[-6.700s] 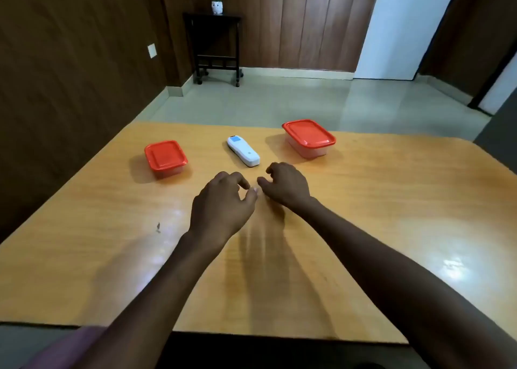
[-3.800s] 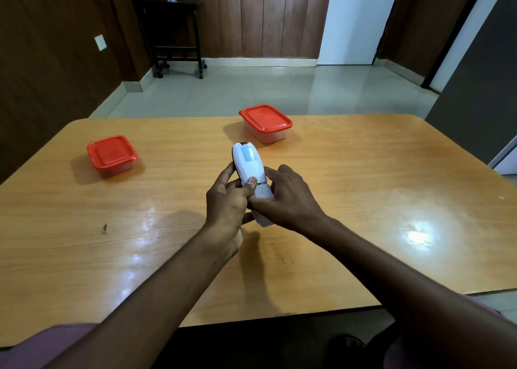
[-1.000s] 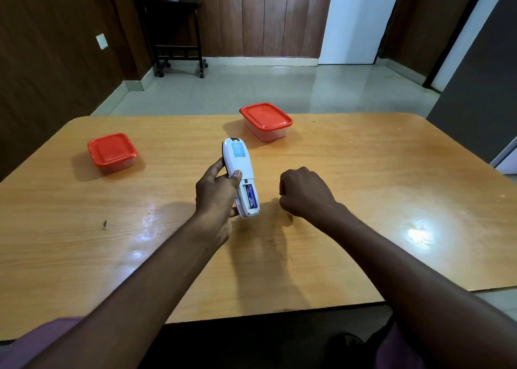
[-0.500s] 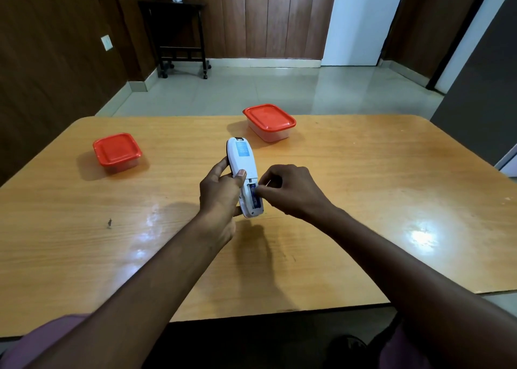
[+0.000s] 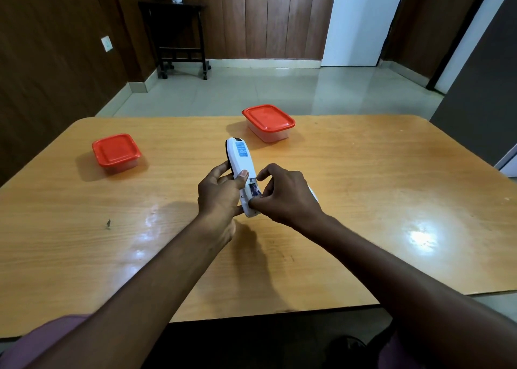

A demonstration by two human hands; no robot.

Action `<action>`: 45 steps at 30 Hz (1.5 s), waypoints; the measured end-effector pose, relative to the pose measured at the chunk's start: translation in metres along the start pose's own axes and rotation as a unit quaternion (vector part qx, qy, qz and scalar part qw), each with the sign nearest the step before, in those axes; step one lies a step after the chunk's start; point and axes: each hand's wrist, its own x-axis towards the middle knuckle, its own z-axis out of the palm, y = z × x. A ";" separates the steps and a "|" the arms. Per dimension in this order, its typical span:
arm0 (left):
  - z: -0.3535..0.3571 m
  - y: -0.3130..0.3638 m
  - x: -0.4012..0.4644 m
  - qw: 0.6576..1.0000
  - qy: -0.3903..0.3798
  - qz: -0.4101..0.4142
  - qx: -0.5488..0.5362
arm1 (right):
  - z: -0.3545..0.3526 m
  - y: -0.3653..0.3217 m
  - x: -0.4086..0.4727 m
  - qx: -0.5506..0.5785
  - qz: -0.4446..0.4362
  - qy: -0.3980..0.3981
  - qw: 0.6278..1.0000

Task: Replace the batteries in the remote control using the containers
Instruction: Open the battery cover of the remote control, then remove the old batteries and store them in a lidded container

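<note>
My left hand (image 5: 221,191) grips the light, rigid remote (image 5: 241,170) mid-body; right hand (image 5: 285,195) fingers (image 5: 261,176) pinch at its exposed battery (image 5: 254,191), small, likely slippery.

The remote control's (image 5: 241,161) blue label (image 5: 242,149) print is unreadable.

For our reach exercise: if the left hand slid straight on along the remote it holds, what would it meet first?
Probably nothing: the left hand points along the remote, passing left of the far red-lidded container; depth is unclear.
</note>
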 end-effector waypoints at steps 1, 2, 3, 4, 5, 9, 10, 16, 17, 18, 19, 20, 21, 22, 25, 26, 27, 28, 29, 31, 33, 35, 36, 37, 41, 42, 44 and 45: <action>0.000 0.000 0.000 1.000 0.001 -0.001 0.002 | 0.000 0.000 0.000 -0.007 0.001 0.004 1.000; -0.001 0.000 0.001 1.000 0.003 -0.003 0.004 | 0.000 0.000 0.000 -0.009 0.003 0.005 1.000; -0.001 0.000 0.001 1.000 0.004 -0.007 0.007 | 0.000 0.001 0.001 -0.004 0.006 0.003 1.000; -0.002 0.000 0.002 1.000 0.004 -0.012 0.010 | -0.002 0.002 0.002 0.004 0.012 0.003 1.000; -0.002 0.000 0.003 1.000 0.005 -0.018 0.015 | -0.004 0.002 0.004 0.007 0.019 0.004 1.000; -0.004 -0.001 0.008 0.997 0.002 -0.045 0.062 | -0.022 0.009 0.012 -0.057 0.052 -0.020 0.997; -0.004 -0.002 0.009 0.996 -0.005 -0.052 0.078 | -0.026 0.011 0.013 -0.094 0.055 -0.032 0.993; -0.005 -0.014 0.015 0.980 -0.023 -0.074 0.181 | -0.033 0.024 0.014 -0.208 0.054 -0.069 0.974; -0.006 -0.016 0.016 0.978 -0.020 -0.075 0.196 | -0.033 0.024 0.014 -0.213 0.054 -0.071 0.973; -0.007 -0.018 0.018 0.976 -0.017 -0.075 0.206 | -0.033 0.025 0.015 -0.218 0.053 -0.074 0.972; -0.007 -0.019 0.020 0.974 -0.013 -0.074 0.213 | -0.032 0.026 0.015 -0.221 0.052 -0.078 0.971; -0.008 -0.020 0.021 0.973 -0.009 -0.072 0.220 | -0.031 0.026 0.015 -0.223 0.051 -0.081 0.970; -0.008 -0.021 0.021 0.972 -0.007 -0.071 0.225 | -0.030 0.027 0.015 -0.224 0.050 -0.083 0.970; -0.008 -0.021 0.021 0.971 -0.005 -0.071 0.228 | -0.029 0.028 0.015 -0.227 0.048 -0.084 0.969; -0.009 -0.020 0.020 0.969 -0.013 -0.071 0.237 | -0.026 0.030 0.015 -0.249 0.038 -0.077 0.965; -0.010 -0.019 0.018 0.965 -0.016 -0.062 0.253 | -0.025 0.032 0.015 -0.256 0.036 -0.071 0.963; -0.011 -0.017 0.017 0.958 -0.017 -0.045 0.283 | -0.025 0.033 0.015 -0.260 0.033 -0.065 0.963; -0.013 -0.015 0.015 0.945 -0.018 -0.022 0.325 | -0.025 0.034 0.016 -0.264 0.030 -0.059 0.962; -0.014 -0.013 0.014 0.930 -0.017 0.000 0.368 | -0.025 0.035 0.016 -0.268 0.027 -0.055 0.961; -0.017 -0.010 0.012 0.909 -0.023 0.025 0.416 | -0.024 0.036 0.016 -0.274 0.022 -0.047 0.960; -0.019 -0.009 0.011 0.905 -0.033 0.020 0.424 | -0.023 0.035 0.017 -0.272 0.020 -0.041 0.961; -0.020 -0.008 0.012 0.904 -0.036 0.009 0.427 | -0.023 0.032 0.017 -0.269 0.024 -0.037 0.962; -0.021 -0.007 0.014 0.901 -0.038 0.007 0.432 | -0.023 0.030 0.018 -0.266 0.024 -0.033 0.963; -0.023 -0.006 0.017 0.895 -0.040 0.013 0.443 | -0.022 0.029 0.018 -0.263 0.022 -0.029 0.964; -0.032 -0.003 0.032 0.782 -0.032 0.116 0.611 | -0.019 0.030 0.024 -0.243 -0.003 -0.005 0.970; -0.035 -0.002 0.036 0.753 -0.039 0.137 0.643 | -0.017 0.031 0.027 -0.234 -0.010 0.002 0.972; -0.039 -0.002 0.044 0.709 -0.068 0.152 0.685 | -0.013 0.032 0.038 -0.221 -0.031 0.018 0.975; -0.039 -0.002 0.048 0.695 -0.083 0.144 0.699 | -0.011 0.033 0.045 -0.222 -0.046 0.026 0.974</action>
